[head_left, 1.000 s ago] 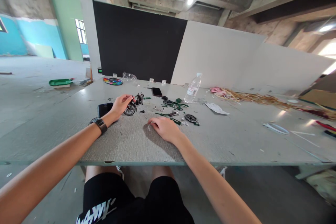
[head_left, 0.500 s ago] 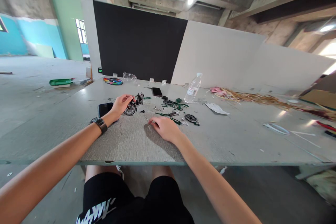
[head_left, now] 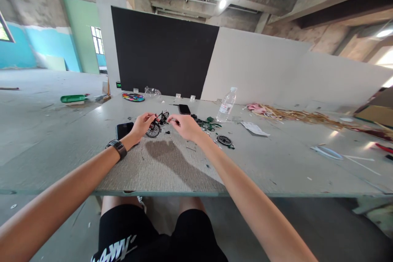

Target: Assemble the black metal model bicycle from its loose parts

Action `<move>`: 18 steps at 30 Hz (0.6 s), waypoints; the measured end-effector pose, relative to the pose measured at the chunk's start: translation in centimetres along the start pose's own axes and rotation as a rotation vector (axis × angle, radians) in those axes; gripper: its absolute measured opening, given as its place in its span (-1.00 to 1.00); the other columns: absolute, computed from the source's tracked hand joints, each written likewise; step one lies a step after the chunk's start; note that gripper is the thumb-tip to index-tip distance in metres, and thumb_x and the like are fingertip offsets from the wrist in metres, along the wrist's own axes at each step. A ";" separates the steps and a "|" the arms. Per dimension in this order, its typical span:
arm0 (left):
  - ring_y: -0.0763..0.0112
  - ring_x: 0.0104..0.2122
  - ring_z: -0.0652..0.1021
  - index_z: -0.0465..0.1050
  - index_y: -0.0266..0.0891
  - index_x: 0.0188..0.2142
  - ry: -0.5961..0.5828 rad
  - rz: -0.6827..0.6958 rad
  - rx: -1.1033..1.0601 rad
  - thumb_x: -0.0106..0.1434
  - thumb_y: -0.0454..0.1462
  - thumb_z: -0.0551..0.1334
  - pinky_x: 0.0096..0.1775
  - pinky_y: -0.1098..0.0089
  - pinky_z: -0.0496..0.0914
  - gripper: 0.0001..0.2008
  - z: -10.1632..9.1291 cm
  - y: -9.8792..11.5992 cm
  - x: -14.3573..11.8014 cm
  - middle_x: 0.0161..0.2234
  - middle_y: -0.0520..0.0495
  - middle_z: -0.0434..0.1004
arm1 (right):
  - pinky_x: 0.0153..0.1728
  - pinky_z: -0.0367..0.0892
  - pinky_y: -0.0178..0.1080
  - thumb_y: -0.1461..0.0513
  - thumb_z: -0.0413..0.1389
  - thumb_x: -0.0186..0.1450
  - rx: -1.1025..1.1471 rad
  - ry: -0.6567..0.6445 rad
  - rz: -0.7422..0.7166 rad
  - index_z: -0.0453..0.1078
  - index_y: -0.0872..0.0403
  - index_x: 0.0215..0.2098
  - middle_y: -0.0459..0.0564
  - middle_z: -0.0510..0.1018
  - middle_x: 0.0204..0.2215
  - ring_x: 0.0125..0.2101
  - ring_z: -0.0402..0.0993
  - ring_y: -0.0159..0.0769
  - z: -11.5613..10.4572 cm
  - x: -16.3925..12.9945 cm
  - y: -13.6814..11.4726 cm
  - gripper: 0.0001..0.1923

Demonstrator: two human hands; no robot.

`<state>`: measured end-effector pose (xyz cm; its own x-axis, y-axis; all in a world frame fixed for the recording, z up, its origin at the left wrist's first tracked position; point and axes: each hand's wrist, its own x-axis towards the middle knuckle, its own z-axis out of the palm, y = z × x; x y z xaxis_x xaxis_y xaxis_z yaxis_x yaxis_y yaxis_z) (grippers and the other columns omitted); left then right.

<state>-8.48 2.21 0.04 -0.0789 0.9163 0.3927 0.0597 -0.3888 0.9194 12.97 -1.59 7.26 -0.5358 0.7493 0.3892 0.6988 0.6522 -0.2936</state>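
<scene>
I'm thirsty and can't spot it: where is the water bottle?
The water bottle stands upright on the far side of the table, right of the green parts and beyond the right hand, before the white board.

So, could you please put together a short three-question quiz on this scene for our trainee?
1. True or false: the left hand touches the model bicycle.
2. What lies just left of the left hand on the table? A) water bottle B) dark phone C) paint palette
3. Fill in: the loose wheel lies to the ____ of the right hand.

Key:
1. True.
2. B, the dark phone.
3. Right.
</scene>
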 end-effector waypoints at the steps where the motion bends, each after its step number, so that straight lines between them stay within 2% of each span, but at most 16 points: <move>1: 0.30 -0.28 0.54 0.51 -0.25 -0.25 -0.002 -0.003 -0.006 0.17 0.00 0.28 -0.32 0.39 0.32 -0.65 0.0 -0.1 0.0 -0.28 -0.14 0.64 | -0.36 0.15 -0.32 0.25 -0.05 0.44 0.021 0.005 -0.011 0.52 0.03 -0.07 -0.01 0.63 -0.28 -0.45 0.37 -0.38 0.3 0.8 0.1 -0.70; 4: 0.30 -0.29 0.55 0.52 -0.25 -0.24 -0.013 0.006 0.005 0.16 0.02 0.30 -0.31 0.38 0.33 -0.62 0.0 -0.1 0.1 -0.29 -0.13 0.64 | -0.35 0.15 -0.33 0.22 -0.04 0.44 0.098 0.046 -0.021 0.50 0.05 -0.05 -0.05 0.60 -0.34 -0.46 0.34 -0.39 2.0 2.0 0.6 -0.72; 8: 0.29 -0.32 0.55 0.53 -0.25 -0.24 -0.040 0.033 0.060 0.13 0.05 0.32 -0.29 0.36 0.33 -0.59 0.0 0.0 0.1 -0.31 -0.12 0.64 | -0.34 0.18 -0.34 0.19 -0.06 0.46 0.188 0.115 0.002 0.47 0.06 -0.04 -0.09 0.55 -0.41 -0.47 0.33 -0.39 4.1 2.0 1.1 -0.71; 14: 0.26 -0.30 0.56 0.54 -0.26 -0.22 -0.050 0.050 0.075 0.15 0.04 0.31 -0.28 0.34 0.35 -0.59 -0.1 -0.1 0.1 -0.29 -0.14 0.63 | -0.27 0.21 -0.34 0.21 -0.01 0.44 0.249 0.165 0.038 0.49 0.07 -0.08 -0.08 0.56 -0.39 -0.42 0.38 -0.37 4.7 1.6 1.2 -0.74; 18: 0.25 -0.27 0.57 0.55 -0.26 -0.22 -0.087 0.125 0.126 0.18 0.00 0.31 -0.21 0.31 0.38 -0.63 -0.1 0.0 0.1 -0.27 -0.14 0.63 | -0.23 0.24 -0.32 0.20 0.01 0.44 0.267 0.168 0.037 0.49 0.06 -0.06 -0.07 0.58 -0.36 -0.38 0.43 -0.35 5.0 1.6 1.1 -0.75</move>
<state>-8.62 2.25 0.10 0.0227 0.8688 0.4947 0.1882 -0.4897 0.8514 10.51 0.94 3.18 -0.4110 0.7583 0.5061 0.5556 0.6484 -0.5204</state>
